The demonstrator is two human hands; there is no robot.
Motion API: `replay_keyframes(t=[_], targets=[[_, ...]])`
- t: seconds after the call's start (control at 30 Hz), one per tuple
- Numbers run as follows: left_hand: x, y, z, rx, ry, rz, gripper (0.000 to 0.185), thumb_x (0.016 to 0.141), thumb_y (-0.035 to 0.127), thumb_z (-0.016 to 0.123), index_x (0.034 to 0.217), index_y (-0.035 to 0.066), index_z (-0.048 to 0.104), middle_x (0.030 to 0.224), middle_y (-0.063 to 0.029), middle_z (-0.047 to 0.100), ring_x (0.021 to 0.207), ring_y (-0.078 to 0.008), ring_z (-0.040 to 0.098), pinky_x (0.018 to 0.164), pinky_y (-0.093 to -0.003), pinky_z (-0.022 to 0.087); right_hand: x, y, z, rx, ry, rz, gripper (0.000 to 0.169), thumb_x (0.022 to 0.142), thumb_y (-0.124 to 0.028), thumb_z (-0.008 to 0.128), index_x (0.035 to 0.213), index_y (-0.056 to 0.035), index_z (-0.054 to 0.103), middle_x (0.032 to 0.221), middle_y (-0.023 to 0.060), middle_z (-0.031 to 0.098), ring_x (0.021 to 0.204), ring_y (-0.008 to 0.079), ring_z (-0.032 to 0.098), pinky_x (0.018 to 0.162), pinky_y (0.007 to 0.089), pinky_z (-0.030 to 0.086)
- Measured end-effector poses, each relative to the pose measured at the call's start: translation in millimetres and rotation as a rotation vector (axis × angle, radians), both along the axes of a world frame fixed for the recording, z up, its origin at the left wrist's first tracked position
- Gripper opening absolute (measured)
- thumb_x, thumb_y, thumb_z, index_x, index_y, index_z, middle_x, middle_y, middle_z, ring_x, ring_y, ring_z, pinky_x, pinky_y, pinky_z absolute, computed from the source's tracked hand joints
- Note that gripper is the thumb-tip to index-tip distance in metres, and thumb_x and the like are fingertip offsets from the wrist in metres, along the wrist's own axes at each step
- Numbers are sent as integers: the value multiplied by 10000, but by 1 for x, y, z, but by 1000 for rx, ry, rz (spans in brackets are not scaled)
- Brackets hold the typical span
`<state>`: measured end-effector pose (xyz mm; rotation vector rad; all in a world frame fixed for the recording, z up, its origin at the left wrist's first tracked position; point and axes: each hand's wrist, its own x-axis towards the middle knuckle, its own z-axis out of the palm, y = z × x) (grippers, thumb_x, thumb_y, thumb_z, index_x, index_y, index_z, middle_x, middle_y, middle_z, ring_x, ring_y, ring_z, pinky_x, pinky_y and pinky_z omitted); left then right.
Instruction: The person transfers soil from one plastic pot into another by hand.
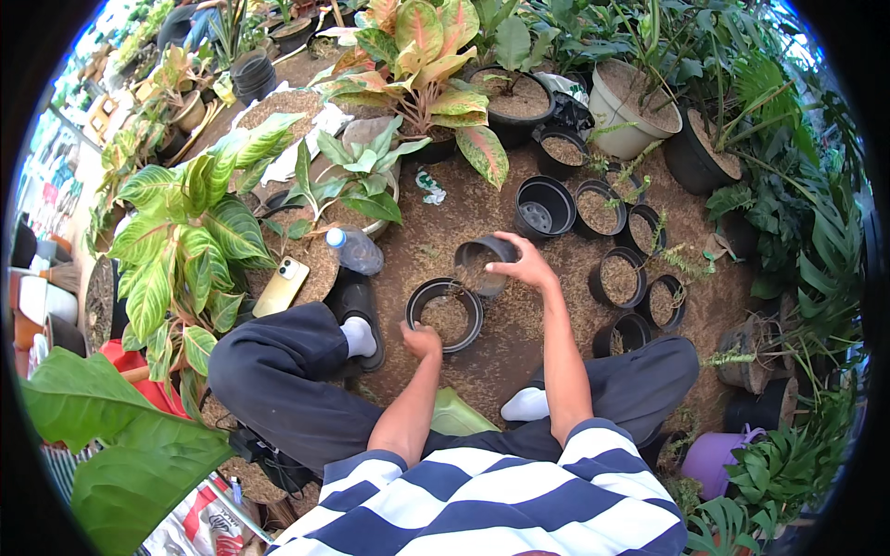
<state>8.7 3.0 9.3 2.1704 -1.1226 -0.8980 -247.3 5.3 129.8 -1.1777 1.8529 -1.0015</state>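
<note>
My left hand (422, 340) grips the left rim of a round black plastic plant pot (475, 332), which has brown, loose potting mix inside. Above that pot's far right side, my right hand (527, 263) holds a second black pot (480, 244) by its side, with the pot tilted and its mouth towards the lower one. Some mix shows in the tilted pot, blurred. Just beyond it an empty black pot (536, 217) stands on the soil. Several small black pots filled with mix, such as one pot (619, 278), cluster to the right.
A clear plastic bottle (361, 254) with a blue cap and a gold phone (281, 286) lie to the left, by leafy potted plants (229, 229). Large pots, including a white one (619, 125), line the far side. A purple pot (709, 464) is at lower right. A person (191, 28) sits far left.
</note>
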Motion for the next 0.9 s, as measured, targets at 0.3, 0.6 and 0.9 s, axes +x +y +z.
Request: replay_keyframes(t=[0.3, 0.6, 0.9], targets=[[0, 0, 12, -23, 4, 25, 346, 894, 69, 575, 1232, -6, 580, 1008, -293, 672, 968, -467, 639, 873, -525, 474, 3, 16, -89, 61, -171, -530, 854, 584, -354, 885, 1330, -72, 579, 1257, 224, 568, 1136, 337, 583, 969, 424, 477], [-3, 0, -6, -96, -59, 12, 366, 878, 73, 596, 1238, 8, 593, 998, -306, 669, 944, -482, 637, 853, -532, 478, 27, 0, -75, -124, -257, -391, 853, 630, -242, 891, 1377, -53, 525, 1261, 154, 604, 1126, 242, 602, 962, 360, 486], [0, 0, -9, -90, -34, 30, 360, 880, 74, 599, 1234, 6, 594, 1004, -312, 667, 973, -481, 634, 863, -525, 476, 26, -6, 12, -41, -349, 265, 804, 643, -196, 903, 1364, -101, 560, 1338, 98, 567, 1245, 227, 519, 1067, 375, 415]])
